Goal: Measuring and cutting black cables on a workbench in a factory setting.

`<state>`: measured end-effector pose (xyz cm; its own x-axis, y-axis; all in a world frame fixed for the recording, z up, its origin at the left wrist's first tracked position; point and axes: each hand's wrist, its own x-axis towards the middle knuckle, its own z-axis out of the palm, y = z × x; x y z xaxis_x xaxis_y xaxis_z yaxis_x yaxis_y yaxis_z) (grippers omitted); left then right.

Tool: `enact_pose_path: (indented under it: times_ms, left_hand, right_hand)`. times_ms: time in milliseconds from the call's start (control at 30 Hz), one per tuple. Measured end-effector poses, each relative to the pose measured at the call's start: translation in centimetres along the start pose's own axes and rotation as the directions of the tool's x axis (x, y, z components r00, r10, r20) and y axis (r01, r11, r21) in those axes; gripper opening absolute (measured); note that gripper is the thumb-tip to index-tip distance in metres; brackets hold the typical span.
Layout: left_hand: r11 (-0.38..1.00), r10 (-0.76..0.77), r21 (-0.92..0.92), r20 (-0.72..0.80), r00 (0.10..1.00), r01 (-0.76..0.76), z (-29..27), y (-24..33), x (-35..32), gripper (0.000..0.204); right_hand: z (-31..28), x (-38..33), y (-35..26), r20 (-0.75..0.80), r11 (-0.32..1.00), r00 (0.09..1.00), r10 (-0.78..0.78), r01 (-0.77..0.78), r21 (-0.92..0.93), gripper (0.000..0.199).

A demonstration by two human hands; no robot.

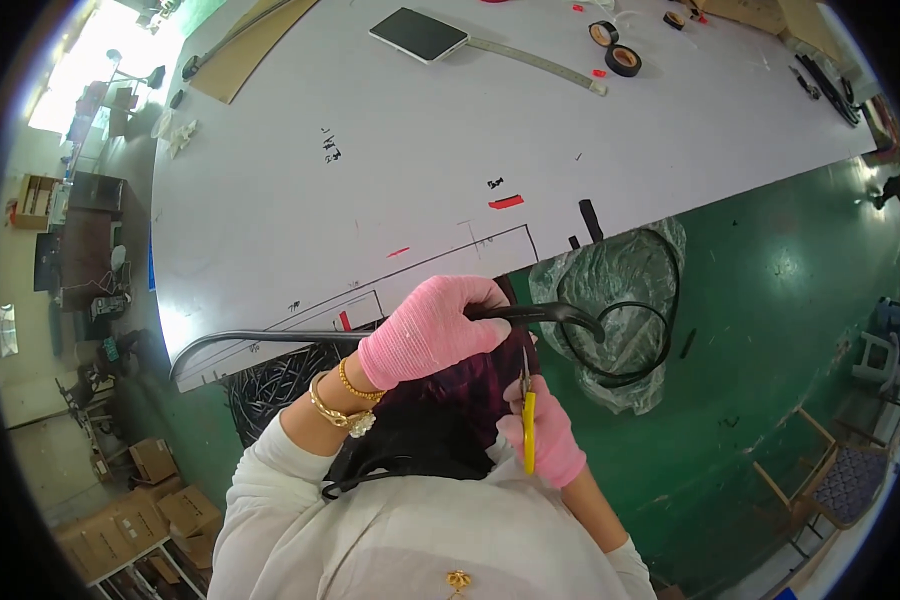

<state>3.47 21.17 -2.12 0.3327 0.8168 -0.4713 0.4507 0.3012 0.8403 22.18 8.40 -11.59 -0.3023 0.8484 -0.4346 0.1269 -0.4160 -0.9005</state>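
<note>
The black hose [300, 337] runs level along the white table [270, 180] edge, the left hand [432, 330] fisted around it. The right hand [545, 435] grips yellow scissors [527, 420], blades up and apparently closed beneath it. This looks like trimming; a cut would need the blades opened and brought to the hose.

Tablet [419, 33] left of tape rolls [622, 60]

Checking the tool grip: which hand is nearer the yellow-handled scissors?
Right. The right hand holds the yellow-handled scissors, blades pointing up. The left hand is above them, gripping the black tube.
</note>
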Motion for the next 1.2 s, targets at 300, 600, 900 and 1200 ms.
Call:
enact_pose_path:
  times_ms: [300, 600, 900, 1200]
  left_hand:
    - [0.999, -0.014, 0.04, -0.003, 1.0, 0.014, 1.1, -0.2, -1.5, 0.018]
    - [0.999, 0.007, 0.043, -0.014, 1.0, -0.006, 1.2, -0.5, -1.5, 0.018]
    - [0.997, 0.02, 0.074, 0.034, 0.999, -0.022, 0.7, -1.5, -1.1, 0.018]
    - [0.968, 0.076, -0.242, 0.529, 0.845, 0.064, -0.8, 0.6, 0.5, 0.046]
  right_hand:
    - [1.1, 0.6, -1.9, 0.103, 0.972, 0.976, 0.19, -0.202, 0.121, 0.016]
    - [1.4, 0.3, 0.2, 0.06, 0.992, 0.997, 0.039, -0.032, -0.121, 0.021]
    - [2.1, 0.2, -0.8, -0.086, 0.998, 0.994, 0.065, -0.064, 0.013, 0.025]
    - [1.4, -1.5, -2.7, -0.062, 0.972, 0.977, 0.203, -0.193, 0.135, 0.015]
